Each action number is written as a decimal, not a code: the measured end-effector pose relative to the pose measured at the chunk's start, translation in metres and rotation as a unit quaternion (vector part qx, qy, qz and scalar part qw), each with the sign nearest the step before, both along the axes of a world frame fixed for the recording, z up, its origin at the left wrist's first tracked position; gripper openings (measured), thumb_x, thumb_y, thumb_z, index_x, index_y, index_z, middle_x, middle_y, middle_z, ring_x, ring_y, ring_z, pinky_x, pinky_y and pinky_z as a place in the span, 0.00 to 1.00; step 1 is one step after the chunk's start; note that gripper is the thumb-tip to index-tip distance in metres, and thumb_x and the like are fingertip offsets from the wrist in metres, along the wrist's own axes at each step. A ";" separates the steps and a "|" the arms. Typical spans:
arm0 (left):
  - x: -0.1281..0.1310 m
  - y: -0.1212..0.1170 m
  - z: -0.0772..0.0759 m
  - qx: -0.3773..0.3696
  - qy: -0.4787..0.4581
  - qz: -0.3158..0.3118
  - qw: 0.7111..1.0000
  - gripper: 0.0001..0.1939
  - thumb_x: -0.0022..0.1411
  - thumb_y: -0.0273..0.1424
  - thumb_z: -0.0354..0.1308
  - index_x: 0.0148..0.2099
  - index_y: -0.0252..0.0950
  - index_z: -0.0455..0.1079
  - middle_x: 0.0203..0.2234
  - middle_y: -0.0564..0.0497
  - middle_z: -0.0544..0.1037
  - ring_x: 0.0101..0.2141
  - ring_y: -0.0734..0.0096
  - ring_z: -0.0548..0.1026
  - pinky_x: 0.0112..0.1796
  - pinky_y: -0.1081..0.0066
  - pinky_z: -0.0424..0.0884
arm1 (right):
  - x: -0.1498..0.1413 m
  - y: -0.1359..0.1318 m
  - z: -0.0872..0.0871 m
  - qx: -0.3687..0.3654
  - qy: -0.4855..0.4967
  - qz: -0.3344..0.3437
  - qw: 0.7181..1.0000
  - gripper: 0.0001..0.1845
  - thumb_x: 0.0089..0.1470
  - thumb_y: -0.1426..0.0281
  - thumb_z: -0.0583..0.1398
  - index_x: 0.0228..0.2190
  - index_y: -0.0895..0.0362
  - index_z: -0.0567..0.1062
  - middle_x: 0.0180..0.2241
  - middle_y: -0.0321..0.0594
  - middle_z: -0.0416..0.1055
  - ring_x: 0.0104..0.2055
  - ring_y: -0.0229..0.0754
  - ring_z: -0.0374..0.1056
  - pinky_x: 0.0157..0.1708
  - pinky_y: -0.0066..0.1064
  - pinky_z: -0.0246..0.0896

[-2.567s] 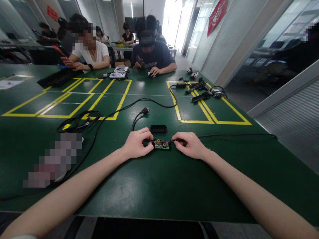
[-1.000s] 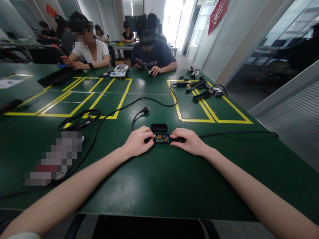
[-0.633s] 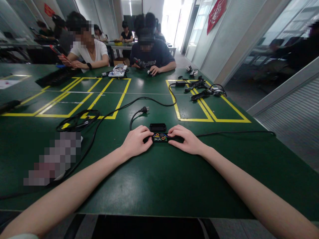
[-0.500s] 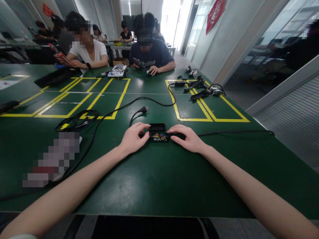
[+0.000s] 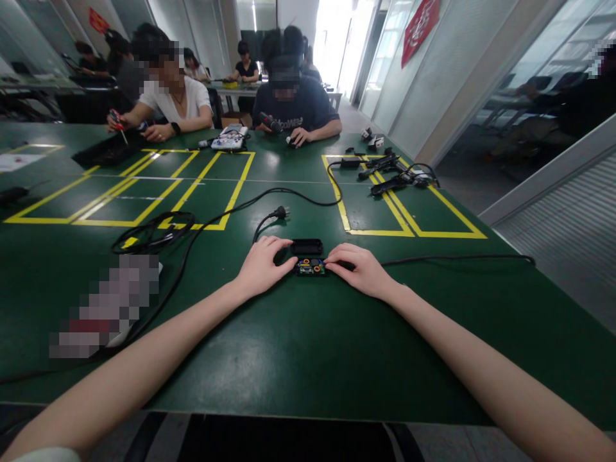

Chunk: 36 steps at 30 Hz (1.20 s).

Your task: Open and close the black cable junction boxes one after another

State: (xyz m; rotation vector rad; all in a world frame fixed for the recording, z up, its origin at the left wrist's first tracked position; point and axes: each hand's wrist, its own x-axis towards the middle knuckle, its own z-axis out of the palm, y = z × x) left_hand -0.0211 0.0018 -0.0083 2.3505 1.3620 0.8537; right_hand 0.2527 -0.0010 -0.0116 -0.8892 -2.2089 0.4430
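A small black adapter case (image 5: 312, 272) lies opened on the green table, its circuit board with copper-coloured coils facing up. Just behind it rests the black cover (image 5: 308, 246), hollow side up. My left hand (image 5: 264, 264) is at the left end, thumb against the case and fingertips by the cover's left edge, with thumb and fingers apart. At the right end my right hand (image 5: 359, 268) pinches the black cable (image 5: 447, 258) where it meets the case; the fingers partly hide this spot.
A plug (image 5: 279, 213) lies behind my left hand. Further left are a coiled cable (image 5: 151, 234) and a pixelated long object (image 5: 118, 298). Black parts (image 5: 385, 173) lie at back right, near yellow tape. Across the table sit a person in white (image 5: 185, 96) and a person in dark clothing (image 5: 298, 106).
My right thumb and fingers have closed together at the case's right end. My left hand has barely moved. The person in white has lowered the red-handled tool to a black tray-like object.
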 end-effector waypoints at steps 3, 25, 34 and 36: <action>0.001 0.000 0.000 -0.002 0.026 0.004 1.000 0.19 0.68 0.39 0.60 0.57 0.37 0.75 0.49 0.44 0.79 0.52 0.54 0.73 0.54 0.53 0.70 | -0.002 0.000 0.002 -0.053 0.017 -0.004 0.998 0.13 0.64 0.62 0.62 0.32 0.54 0.82 0.36 0.42 0.78 0.36 0.43 0.74 0.37 0.35 0.71; 0.002 -0.006 0.004 0.032 -0.048 -0.092 0.994 0.10 0.68 0.32 0.58 0.47 0.38 0.79 0.44 0.46 0.81 0.45 0.62 0.79 0.48 0.60 0.77 | -0.013 0.007 -0.008 -0.185 0.177 -0.115 0.960 0.17 0.52 0.66 0.66 0.44 0.56 0.83 0.43 0.44 0.81 0.35 0.41 0.77 0.36 0.34 0.76; 0.001 -0.001 0.005 -0.177 -0.259 -0.070 0.947 0.13 0.60 0.33 0.64 0.47 0.34 0.77 0.37 0.46 0.84 0.38 0.64 0.83 0.47 0.61 0.81 | -0.012 0.005 -0.007 -0.244 0.205 -0.106 0.942 0.15 0.52 0.63 0.67 0.41 0.57 0.85 0.35 0.43 0.83 0.33 0.44 0.78 0.35 0.36 0.77; 0.001 0.000 0.004 -0.191 -0.284 -0.072 0.937 0.18 0.59 0.32 0.65 0.51 0.34 0.75 0.38 0.46 0.84 0.38 0.65 0.84 0.47 0.61 0.81 | -0.012 0.004 -0.007 -0.255 0.219 -0.107 0.936 0.17 0.53 0.62 0.67 0.42 0.56 0.84 0.34 0.43 0.83 0.31 0.44 0.78 0.32 0.36 0.77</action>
